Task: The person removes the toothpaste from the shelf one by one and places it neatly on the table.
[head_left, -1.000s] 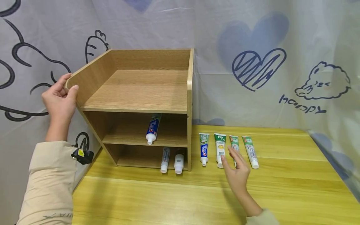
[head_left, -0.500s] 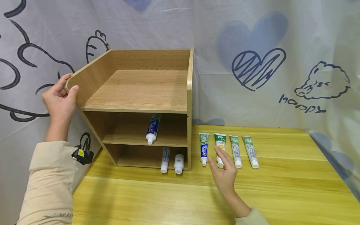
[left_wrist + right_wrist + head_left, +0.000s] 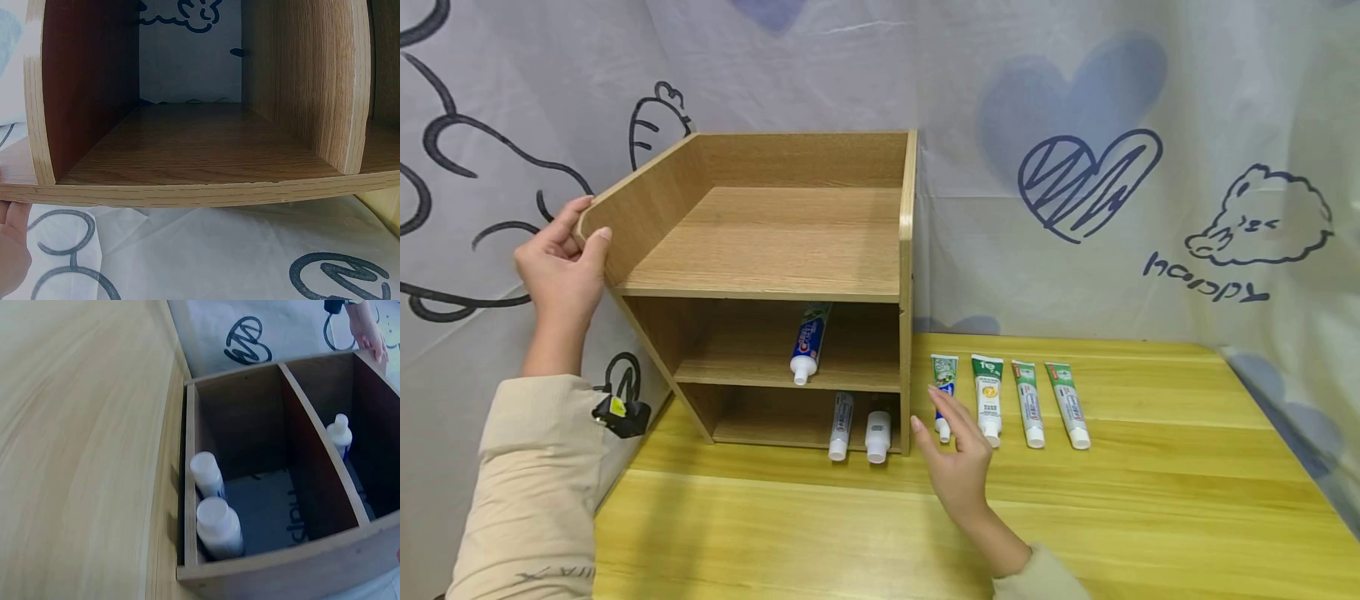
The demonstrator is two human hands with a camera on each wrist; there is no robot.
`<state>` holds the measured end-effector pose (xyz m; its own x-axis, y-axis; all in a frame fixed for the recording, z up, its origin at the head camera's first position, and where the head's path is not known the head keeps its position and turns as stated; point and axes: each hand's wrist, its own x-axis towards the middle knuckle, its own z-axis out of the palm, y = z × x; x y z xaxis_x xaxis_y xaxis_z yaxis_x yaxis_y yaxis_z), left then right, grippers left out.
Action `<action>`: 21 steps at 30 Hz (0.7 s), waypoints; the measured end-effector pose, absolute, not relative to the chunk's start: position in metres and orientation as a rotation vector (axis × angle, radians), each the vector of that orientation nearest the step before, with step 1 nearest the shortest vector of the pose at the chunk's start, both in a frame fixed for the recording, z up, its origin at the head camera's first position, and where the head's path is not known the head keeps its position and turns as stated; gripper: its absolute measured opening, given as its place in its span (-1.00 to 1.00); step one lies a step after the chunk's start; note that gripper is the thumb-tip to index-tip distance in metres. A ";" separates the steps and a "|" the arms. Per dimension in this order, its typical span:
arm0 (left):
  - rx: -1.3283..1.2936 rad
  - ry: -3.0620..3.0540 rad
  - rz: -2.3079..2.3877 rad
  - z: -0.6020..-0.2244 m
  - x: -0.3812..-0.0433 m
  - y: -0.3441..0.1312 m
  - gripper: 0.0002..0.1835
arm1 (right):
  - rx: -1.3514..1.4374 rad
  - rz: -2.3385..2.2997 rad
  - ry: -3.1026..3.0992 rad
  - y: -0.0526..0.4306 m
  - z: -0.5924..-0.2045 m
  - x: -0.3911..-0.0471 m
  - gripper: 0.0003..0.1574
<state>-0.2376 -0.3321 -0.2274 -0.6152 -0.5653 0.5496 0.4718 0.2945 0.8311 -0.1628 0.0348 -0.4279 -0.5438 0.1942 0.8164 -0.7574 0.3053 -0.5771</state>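
Note:
My left hand [image 3: 561, 271] grips the front corner of the left side panel of a wooden shelf [image 3: 767, 242], thumb inside and fingers outside. In front of the blue-and-green toothpaste tube [image 3: 944, 392], my right hand [image 3: 958, 467] hovers with its fingers extended and nothing held. It covers part of that tube; contact cannot be made out. Further right lie a green-and-white toothpaste tube [image 3: 988, 400] and two slim green-and-white tubes, one [image 3: 1028, 404] beside the other [image 3: 1068, 406]. All point cap-forward.
A blue toothpaste tube [image 3: 808, 342] lies on the shelf's middle level. Two white-capped tubes, one slim [image 3: 841, 427] and one wider [image 3: 877, 435], jut from the bottom level. A black device [image 3: 621, 415] hangs at the left sleeve. Behind the yellow wooden table [image 3: 1187, 467] hangs a drawn-on curtain [image 3: 970, 208].
My right hand has moved left, from over the slim tube past the green-and-white tube to the blue-and-green one. My left hand keeps its grip on the shelf panel.

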 end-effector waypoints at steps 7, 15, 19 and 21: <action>0.064 -1.647 -1.513 -0.227 -0.237 -0.331 -0.63 | 0.550 1.392 -1.706 0.013 -0.427 -0.161 -0.53; 0.062 -1.624 -1.556 -0.224 -0.235 -0.328 -0.63 | 0.564 1.433 -1.673 -0.011 -0.421 -0.161 -0.55; 0.085 -1.645 -1.526 -0.225 -0.235 -0.328 -0.63 | 0.563 1.457 -1.679 -0.019 -0.418 -0.163 -0.56; 0.093 -1.651 -1.516 -0.226 -0.236 -0.328 -0.63 | 0.557 1.474 -1.688 -0.022 -0.416 -0.163 -0.55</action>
